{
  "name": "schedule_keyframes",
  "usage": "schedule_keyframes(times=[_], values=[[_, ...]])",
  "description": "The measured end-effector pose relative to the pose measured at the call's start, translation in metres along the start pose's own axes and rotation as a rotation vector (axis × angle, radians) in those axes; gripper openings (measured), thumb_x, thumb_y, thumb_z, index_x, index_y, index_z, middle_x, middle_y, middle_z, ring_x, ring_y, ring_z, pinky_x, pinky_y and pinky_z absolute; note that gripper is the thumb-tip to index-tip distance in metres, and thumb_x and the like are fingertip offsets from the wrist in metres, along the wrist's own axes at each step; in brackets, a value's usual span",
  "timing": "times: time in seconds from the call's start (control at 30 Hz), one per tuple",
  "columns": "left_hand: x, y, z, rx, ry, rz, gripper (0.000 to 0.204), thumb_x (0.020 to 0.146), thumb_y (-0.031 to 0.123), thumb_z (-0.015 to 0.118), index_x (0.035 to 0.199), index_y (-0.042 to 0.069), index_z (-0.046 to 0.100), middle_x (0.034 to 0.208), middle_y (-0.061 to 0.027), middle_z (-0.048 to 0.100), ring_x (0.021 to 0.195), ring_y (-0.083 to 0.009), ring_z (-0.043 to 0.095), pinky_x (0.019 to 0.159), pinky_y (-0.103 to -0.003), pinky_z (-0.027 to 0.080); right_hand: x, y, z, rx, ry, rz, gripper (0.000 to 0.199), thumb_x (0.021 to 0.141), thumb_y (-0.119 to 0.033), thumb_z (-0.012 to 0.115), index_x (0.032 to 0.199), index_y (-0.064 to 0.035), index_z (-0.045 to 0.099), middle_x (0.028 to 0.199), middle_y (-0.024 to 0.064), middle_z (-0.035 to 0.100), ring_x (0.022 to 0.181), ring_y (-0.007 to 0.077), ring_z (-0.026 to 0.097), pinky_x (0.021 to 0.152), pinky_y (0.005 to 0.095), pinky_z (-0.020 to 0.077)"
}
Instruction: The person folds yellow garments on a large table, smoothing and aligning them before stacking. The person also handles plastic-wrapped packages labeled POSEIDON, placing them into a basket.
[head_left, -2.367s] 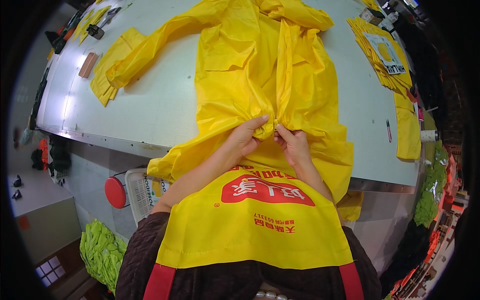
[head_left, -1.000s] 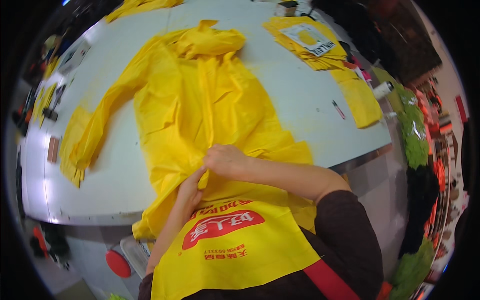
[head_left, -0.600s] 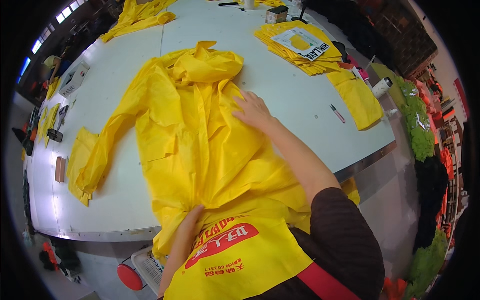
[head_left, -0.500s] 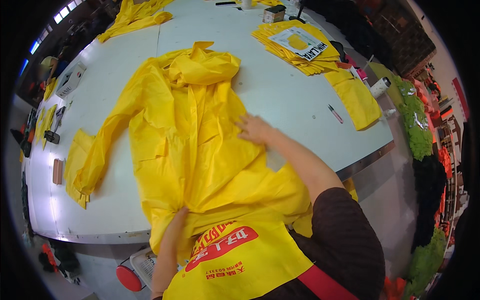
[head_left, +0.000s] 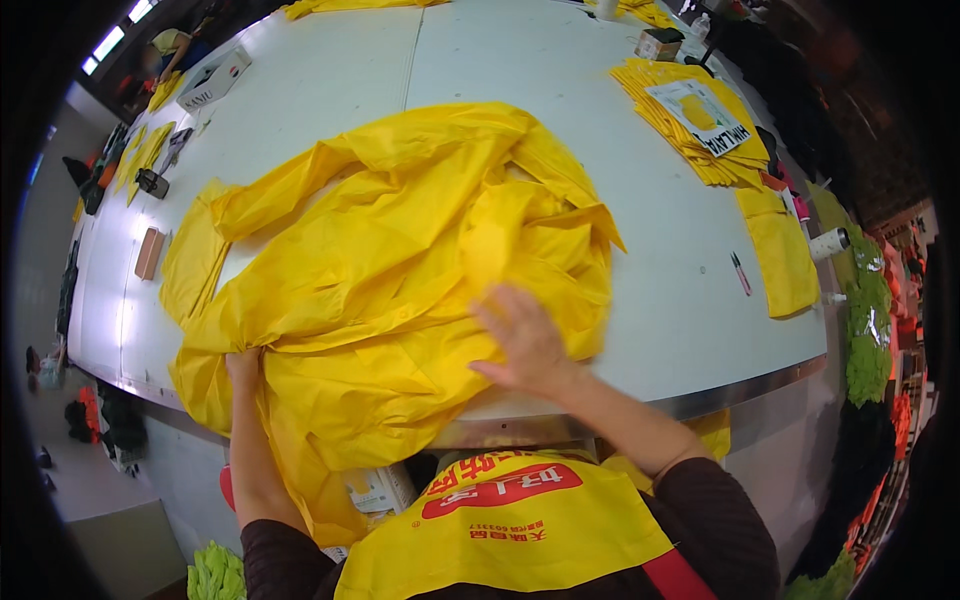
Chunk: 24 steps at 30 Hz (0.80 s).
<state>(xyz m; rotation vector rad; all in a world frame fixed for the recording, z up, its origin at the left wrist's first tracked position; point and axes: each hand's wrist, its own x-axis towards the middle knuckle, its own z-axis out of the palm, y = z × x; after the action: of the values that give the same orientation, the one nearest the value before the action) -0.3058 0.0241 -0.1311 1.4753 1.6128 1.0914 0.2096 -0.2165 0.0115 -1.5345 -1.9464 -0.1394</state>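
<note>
A yellow raincoat (head_left: 350,250) lies crumpled across the near part of the white table, its lower end hanging over the front edge. At its left end my left hand (head_left: 246,365) is closed on a gathered fold of the coat. My right hand (head_left: 525,340), slightly blurred, is above the coat's right part with its fingers spread. Whether those fingertips touch the fabric I cannot tell. One sleeve stretches out to the far left, and the collar end lies bunched at the right.
The white table (head_left: 680,300) bears a stack of folded yellow pieces (head_left: 650,110), a pen (head_left: 740,273), a folded yellow piece (head_left: 780,260), a thread cone (head_left: 828,243), a white box (head_left: 215,80) and a brown block (head_left: 149,254). A person (head_left: 172,48) is at the far left.
The raincoat has swung round, its collar end going from the far side to the right. My left hand moved left and up with its fold; my right hand came off the coat's side and nearer.
</note>
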Motion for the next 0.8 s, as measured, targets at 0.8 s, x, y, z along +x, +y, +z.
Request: schedule_keyframes(times=[0.8], values=[[-0.038, 0.071, 0.016, 0.078, -0.216, -0.382, 0.028, 0.07, 0.011, 0.065, 0.093, -0.004, 0.061, 0.075, -0.0071, 0.06, 0.062, -0.0155, 0.055, 0.054, -0.027, 0.043, -0.228, -0.001, -0.108, 0.224, -1.323, 0.771, 0.02, 0.082, -0.017, 0.05, 0.091, -0.0063, 0.064, 0.081, 0.0144, 0.064, 0.072, 0.0244, 0.059, 0.069, 0.0383, 0.047]])
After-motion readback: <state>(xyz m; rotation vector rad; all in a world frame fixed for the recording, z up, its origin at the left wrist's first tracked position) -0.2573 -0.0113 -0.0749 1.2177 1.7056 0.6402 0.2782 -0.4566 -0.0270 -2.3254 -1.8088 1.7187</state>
